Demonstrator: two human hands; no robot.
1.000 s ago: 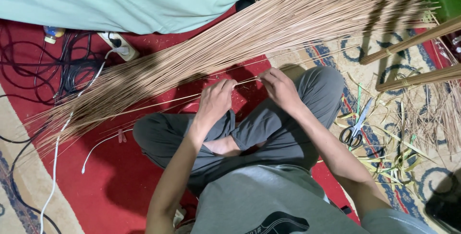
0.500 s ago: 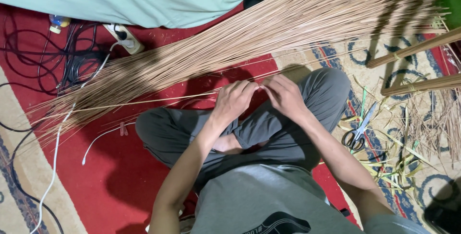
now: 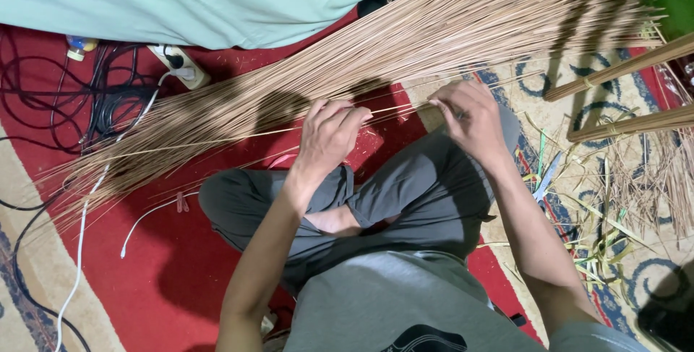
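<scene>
Single head cam: you looked steeply down, close in, at your lap, hands (image 3: 405,131) and the floor (image 3: 144,265) ahead.

Bright, even overhead light, soft hand shadows on the red rug (image 3: 181,280), sharp focus, slight edge distortion.

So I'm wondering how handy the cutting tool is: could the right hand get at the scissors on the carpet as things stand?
Probably yes. The scissors lie on the patterned carpet just beside the right forearm, with only loose green leaf strips around them. But the right hand is pinching thin sticks, so it would have to let go.
</scene>
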